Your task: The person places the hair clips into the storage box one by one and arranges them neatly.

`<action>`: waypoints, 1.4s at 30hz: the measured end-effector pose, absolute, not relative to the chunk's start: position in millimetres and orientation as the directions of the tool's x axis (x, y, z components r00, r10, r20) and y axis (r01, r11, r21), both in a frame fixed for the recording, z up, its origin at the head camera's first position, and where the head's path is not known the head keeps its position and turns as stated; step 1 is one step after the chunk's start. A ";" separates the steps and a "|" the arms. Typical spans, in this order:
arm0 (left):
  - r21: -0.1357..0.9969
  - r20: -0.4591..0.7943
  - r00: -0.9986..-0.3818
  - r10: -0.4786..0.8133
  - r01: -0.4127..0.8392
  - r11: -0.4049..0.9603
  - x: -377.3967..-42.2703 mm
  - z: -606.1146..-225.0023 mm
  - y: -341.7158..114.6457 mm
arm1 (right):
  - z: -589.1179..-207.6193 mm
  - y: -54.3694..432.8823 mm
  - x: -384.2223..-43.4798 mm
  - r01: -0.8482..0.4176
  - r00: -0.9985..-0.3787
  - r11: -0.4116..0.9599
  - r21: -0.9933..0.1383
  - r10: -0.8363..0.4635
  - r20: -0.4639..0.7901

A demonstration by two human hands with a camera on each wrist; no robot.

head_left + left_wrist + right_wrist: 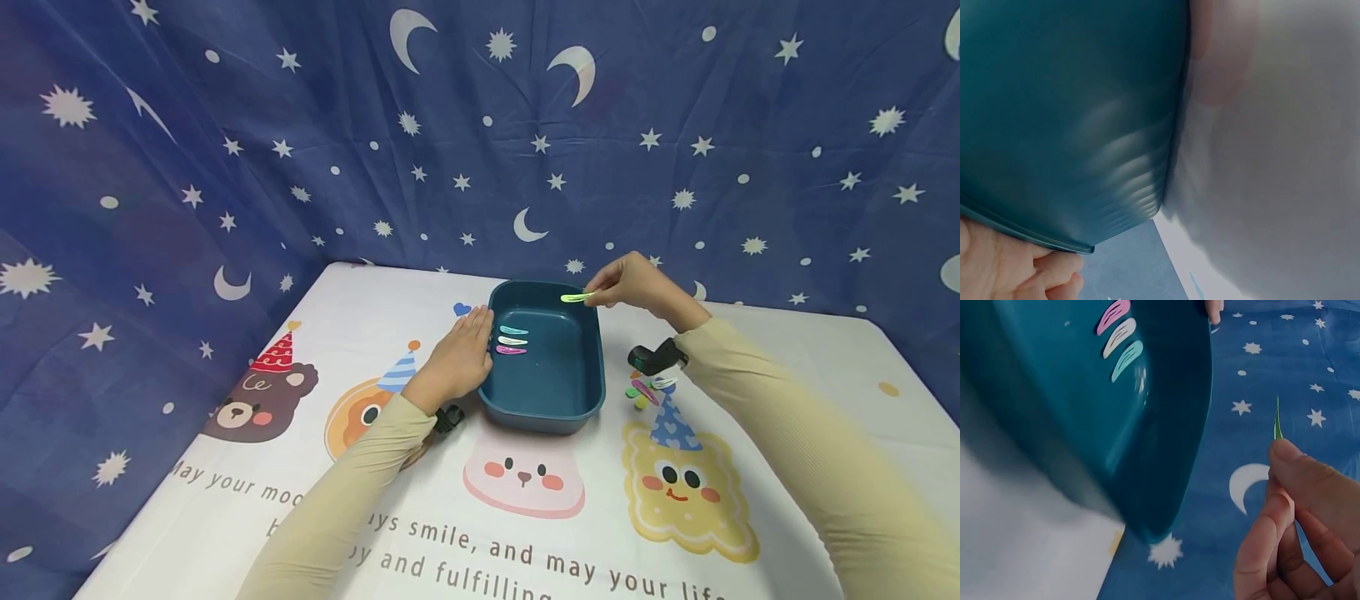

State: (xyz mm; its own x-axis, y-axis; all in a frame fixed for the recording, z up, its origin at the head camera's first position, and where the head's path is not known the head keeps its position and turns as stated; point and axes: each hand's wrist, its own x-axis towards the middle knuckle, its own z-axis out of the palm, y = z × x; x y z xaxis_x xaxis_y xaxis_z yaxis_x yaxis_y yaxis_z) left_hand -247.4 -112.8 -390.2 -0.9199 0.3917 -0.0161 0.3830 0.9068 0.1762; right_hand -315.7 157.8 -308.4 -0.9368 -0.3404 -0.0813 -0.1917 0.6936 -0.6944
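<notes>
Pinches yellow-green clip (573, 297) in right hand (632, 282) near far-right corner of blue tub (536, 422); rests straight-fingered left hand (459, 352) against rim; could drop clip outside or across 3 laid clips (513, 340) through slipping fingertip hold.

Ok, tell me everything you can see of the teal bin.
The bin looks like plastic: dark teal, rectangular with rounded corners, a thin rim and open top. It stands upright on the white printed cloth. Three hair clips, blue, white and pink, lie inside near its left wall; the left grip rests against that side.
</notes>
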 end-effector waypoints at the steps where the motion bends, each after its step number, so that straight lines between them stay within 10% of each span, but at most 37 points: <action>1: 0.175 -0.014 -0.920 0.392 0.384 0.907 -247.6 -390.4 -113.1 | -310.0 153.5 -318.0 -0.188 -0.938 0.689 -0.700 -0.337 -0.081; 42: 0.174 -0.009 -0.920 0.391 0.383 0.907 -249.1 -394.3 -114.8 | -384.3 69.0 -352.6 -0.047 -0.974 0.700 -0.712 -0.189 -0.121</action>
